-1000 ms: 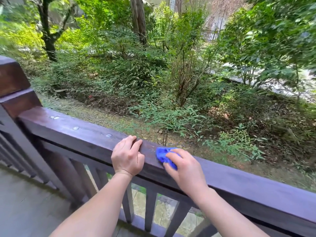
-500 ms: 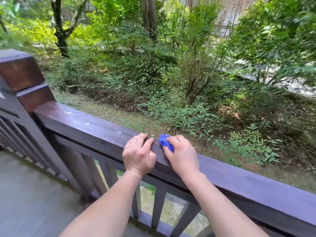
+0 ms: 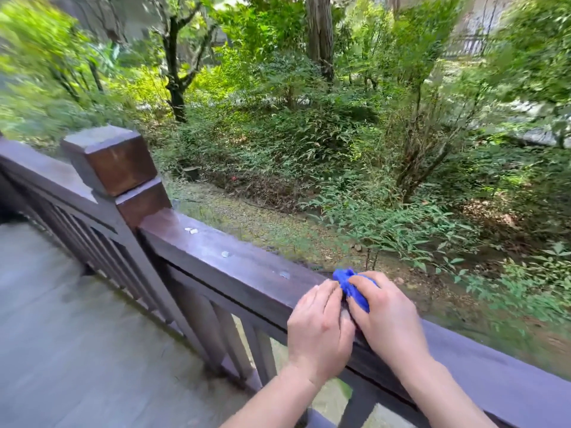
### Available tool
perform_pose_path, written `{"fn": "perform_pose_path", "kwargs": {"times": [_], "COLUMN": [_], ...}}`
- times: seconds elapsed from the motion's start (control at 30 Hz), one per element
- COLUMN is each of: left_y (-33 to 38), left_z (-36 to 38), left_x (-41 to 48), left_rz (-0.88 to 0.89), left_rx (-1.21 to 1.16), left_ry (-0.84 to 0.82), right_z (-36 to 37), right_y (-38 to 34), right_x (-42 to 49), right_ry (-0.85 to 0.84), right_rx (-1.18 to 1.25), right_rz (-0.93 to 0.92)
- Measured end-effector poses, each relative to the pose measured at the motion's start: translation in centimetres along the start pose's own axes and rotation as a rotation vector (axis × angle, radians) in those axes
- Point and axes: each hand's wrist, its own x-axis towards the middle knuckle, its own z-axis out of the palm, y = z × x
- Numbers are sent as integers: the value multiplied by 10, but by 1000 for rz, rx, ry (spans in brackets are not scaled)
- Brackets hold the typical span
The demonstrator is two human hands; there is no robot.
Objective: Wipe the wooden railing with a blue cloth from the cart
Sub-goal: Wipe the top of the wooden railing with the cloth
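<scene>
Two bare hands on dark brown wooden railing (image 3: 234, 270), top rail running from square post cap (image 3: 111, 159) down to lower right. Pale specks (image 3: 225, 254) on rail left of hands. Left hand (image 3: 319, 329) flat on rail, fingers loosely curled, gripping nothing. Right hand (image 3: 389, 319) touching it, grip clamped on bunched bright blue cloth (image 3: 352, 287) pressed to rail top.
</scene>
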Motion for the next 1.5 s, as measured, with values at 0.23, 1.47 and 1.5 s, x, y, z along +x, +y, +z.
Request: {"fn": "perform_pose_path", "kwargs": {"times": [0.23, 1.47, 1.5], "left_y": [-44, -403, -402], "left_z": [-11, -132, -133], "left_x": [-10, 94, 95], "left_rz": [319, -89, -89], "left_rx": [-4, 200, 201], "left_ry": [27, -2, -5], "right_z": [5, 100, 107], "right_y": [6, -137, -147], "right_x": [-18, 40, 37], "right_ry": [34, 325, 290], "right_rx": [12, -142, -125], "right_rz": [-54, 411, 340]}}
